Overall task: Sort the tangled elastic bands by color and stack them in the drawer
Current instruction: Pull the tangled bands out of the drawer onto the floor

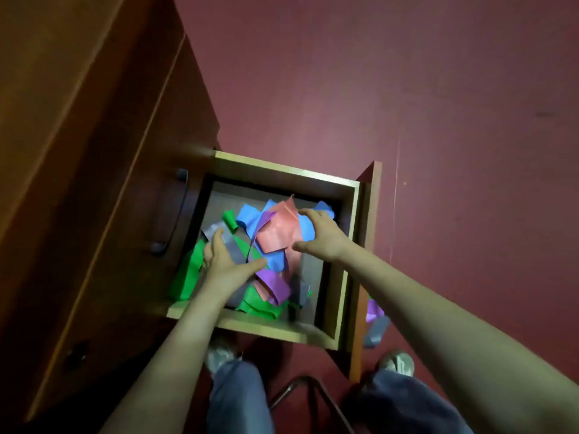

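A: Nearest the wearer, short of the open light-wood drawer (340, 255), stood two legs in blue jeans (238, 399) and a thin metal chair frame (300, 389) on the dark red floor (438, 104).

B: Noted. Anything outside the drawer?

A: Yes. Just past its right wall, beside the drawer's reddish front panel (369, 195), a purple strip (374, 310) and a grey strip (377, 332) hung or lay loose. Could not tell whether they touched the floor. Likely to be forgotten in the sort.

B: And inside?

A: The tangle of flat elastic bands (266, 261) filled the drawer: green (188, 277) at its left wall, purple (275, 283) near its front, grey and blue mid-drawer, a salmon-pink band (277, 230) on top toward the back.

B: The hands?

A: Left hand (224, 261) lay flat-spread on the heap at the drawer's left side, thumb out, pressing on grey and green; clamped on nothing that I could see. Right hand (322, 236) was cupped wide at the drawer's right side, fingertips touching the pink band's edge, thumb apart, not yet closed on it.

B: Risks?

A: Judged: lifting the pink one could drag the looped purple and blue along, since they crossed beneath it. More could spill over the right wall. A stretched band might snap back.

B: Beyond the drawer?

A: To its left, the brown cabinet (94, 151) with a dark handle (175, 211).
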`<action>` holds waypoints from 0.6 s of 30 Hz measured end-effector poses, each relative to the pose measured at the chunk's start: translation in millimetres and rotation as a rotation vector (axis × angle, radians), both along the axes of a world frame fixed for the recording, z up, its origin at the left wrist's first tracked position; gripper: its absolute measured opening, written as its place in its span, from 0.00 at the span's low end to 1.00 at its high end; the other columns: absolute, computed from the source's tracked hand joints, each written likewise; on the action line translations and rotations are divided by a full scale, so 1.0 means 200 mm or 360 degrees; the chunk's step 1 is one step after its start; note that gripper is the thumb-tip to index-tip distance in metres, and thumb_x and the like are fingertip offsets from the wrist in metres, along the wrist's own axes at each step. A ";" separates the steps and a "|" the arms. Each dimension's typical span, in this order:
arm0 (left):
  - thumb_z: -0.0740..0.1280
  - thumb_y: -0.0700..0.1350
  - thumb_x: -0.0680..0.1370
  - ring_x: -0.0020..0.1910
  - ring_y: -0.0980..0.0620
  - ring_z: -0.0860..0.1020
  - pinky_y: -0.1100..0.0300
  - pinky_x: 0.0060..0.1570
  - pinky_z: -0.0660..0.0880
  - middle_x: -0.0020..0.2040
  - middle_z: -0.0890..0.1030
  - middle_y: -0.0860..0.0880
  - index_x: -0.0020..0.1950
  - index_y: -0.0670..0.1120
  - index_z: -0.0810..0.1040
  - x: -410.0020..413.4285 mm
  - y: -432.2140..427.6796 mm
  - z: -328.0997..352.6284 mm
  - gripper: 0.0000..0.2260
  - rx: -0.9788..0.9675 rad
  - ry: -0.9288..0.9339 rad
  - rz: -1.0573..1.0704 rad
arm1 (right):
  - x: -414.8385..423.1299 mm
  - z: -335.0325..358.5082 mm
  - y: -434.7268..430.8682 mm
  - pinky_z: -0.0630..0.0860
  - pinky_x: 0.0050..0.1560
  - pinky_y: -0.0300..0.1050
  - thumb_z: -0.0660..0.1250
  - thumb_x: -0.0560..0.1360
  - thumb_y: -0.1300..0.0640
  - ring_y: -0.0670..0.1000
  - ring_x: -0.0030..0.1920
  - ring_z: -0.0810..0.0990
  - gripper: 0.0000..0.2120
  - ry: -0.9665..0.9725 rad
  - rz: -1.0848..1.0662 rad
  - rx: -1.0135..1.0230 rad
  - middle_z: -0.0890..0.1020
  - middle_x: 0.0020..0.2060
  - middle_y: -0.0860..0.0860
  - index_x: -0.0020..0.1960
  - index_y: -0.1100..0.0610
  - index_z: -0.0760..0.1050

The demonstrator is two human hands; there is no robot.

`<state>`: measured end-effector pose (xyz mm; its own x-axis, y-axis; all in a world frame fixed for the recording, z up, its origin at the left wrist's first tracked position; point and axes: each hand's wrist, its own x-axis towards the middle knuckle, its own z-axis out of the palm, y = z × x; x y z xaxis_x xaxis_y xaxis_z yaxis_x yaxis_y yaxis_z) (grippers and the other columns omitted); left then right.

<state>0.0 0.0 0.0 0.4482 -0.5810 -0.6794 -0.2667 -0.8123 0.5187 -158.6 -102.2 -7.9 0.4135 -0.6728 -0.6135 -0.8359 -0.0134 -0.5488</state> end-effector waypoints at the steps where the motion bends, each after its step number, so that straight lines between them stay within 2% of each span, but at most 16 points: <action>1: 0.76 0.47 0.65 0.74 0.42 0.53 0.51 0.72 0.56 0.75 0.50 0.40 0.75 0.48 0.49 0.00 -0.02 -0.07 0.46 0.0011 -0.0089 -0.0033 | 0.00 -0.10 -0.02 0.62 0.69 0.50 0.71 0.68 0.54 0.58 0.70 0.61 0.37 0.0012 0.0044 -0.0027 0.63 0.69 0.59 0.72 0.56 0.56; 3: 0.76 0.53 0.64 0.75 0.43 0.46 0.49 0.72 0.51 0.76 0.44 0.42 0.75 0.51 0.45 0.04 -0.03 -0.22 0.50 0.0138 -0.0259 -0.0131 | 0.01 -0.24 -0.07 0.61 0.70 0.54 0.72 0.68 0.51 0.58 0.72 0.57 0.41 0.0084 0.0089 -0.0079 0.57 0.72 0.58 0.73 0.54 0.52; 5: 0.74 0.59 0.62 0.75 0.44 0.43 0.45 0.72 0.48 0.77 0.41 0.44 0.75 0.53 0.41 0.09 -0.04 -0.38 0.53 0.0274 -0.0380 -0.0226 | 0.02 -0.40 -0.10 0.56 0.72 0.57 0.71 0.67 0.47 0.58 0.75 0.50 0.45 0.0203 0.0114 -0.0135 0.49 0.75 0.56 0.74 0.52 0.47; 7: 0.74 0.61 0.62 0.75 0.43 0.44 0.43 0.71 0.47 0.77 0.41 0.44 0.74 0.54 0.39 0.14 -0.03 -0.49 0.54 0.0347 -0.0498 -0.0304 | 0.02 -0.51 -0.15 0.47 0.73 0.61 0.70 0.67 0.42 0.58 0.75 0.43 0.49 0.0334 0.0129 -0.0188 0.43 0.76 0.55 0.75 0.51 0.42; 9: 0.73 0.62 0.62 0.75 0.40 0.48 0.41 0.69 0.51 0.76 0.44 0.43 0.74 0.54 0.38 0.18 -0.02 -0.57 0.54 0.0403 -0.0577 -0.0320 | 0.02 -0.61 -0.17 0.43 0.72 0.64 0.69 0.66 0.39 0.58 0.75 0.40 0.52 0.0423 0.0100 -0.0190 0.41 0.76 0.54 0.74 0.50 0.39; 13: 0.74 0.58 0.63 0.72 0.38 0.57 0.42 0.67 0.57 0.75 0.52 0.40 0.74 0.53 0.39 0.26 0.03 -0.68 0.53 0.0452 -0.0524 -0.0166 | 0.04 -0.76 -0.16 0.46 0.71 0.65 0.69 0.65 0.37 0.58 0.75 0.42 0.51 0.0466 0.0078 -0.0131 0.44 0.76 0.54 0.75 0.51 0.40; 15: 0.75 0.53 0.64 0.72 0.37 0.56 0.44 0.68 0.57 0.74 0.54 0.39 0.75 0.51 0.42 0.28 0.05 -0.72 0.52 0.0391 -0.0431 -0.0095 | 0.05 -0.78 -0.16 0.51 0.70 0.64 0.69 0.65 0.38 0.59 0.75 0.47 0.49 0.0479 0.0111 -0.0237 0.50 0.75 0.57 0.74 0.51 0.45; 18: 0.76 0.46 0.65 0.70 0.37 0.58 0.47 0.66 0.60 0.72 0.60 0.38 0.75 0.47 0.48 0.27 0.07 -0.76 0.48 0.0226 -0.0454 -0.0069 | 0.06 -0.77 -0.19 0.59 0.66 0.61 0.71 0.64 0.41 0.60 0.70 0.57 0.44 0.0518 0.0149 -0.0369 0.58 0.70 0.58 0.71 0.54 0.54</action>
<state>54.1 13.2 -152.5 0.6091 -0.5120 -0.6057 -0.4212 -0.8559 0.3000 -147.4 -140.4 -162.2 0.2889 -0.7772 -0.5590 -0.9547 -0.1901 -0.2291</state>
